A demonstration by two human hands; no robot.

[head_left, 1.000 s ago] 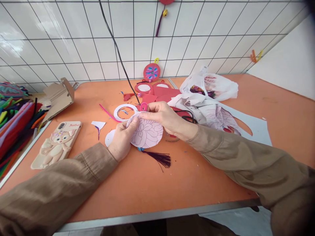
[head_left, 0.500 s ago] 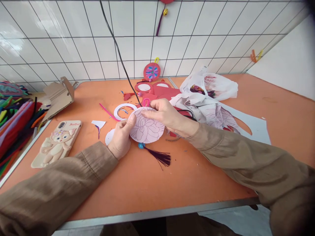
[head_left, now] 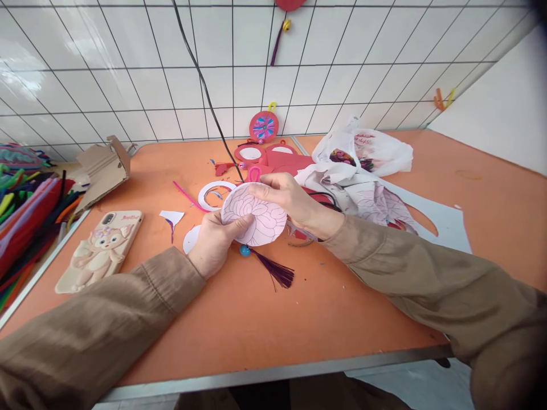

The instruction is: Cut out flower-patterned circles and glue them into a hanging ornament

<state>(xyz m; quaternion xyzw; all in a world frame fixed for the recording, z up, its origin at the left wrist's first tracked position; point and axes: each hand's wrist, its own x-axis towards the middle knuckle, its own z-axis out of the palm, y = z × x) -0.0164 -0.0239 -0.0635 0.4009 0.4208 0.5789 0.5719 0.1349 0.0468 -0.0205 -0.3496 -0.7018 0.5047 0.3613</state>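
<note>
A round paper disc with a printed flower line pattern is held up over the table between both hands. My left hand grips its left side, the thumb lying on the printed face. At the upper right edge my right hand pinches the disc, thumb in front and fingers behind. A pink loop sticks up above the disc's top. Below its lower edge hang a blue bead and a dark purple tassel. What lies behind the disc is hidden.
A phone in a cartoon case lies left, near colourful pipe cleaners and torn cardboard. White paper ring, red paper cutouts, crumpled printed paper and a plastic bag lie behind. A black cable hangs down.
My left thumb has moved from the disc's left edge inward onto its middle. The disc has shifted and tilted slightly; the right hand still pinches it near the top.
</note>
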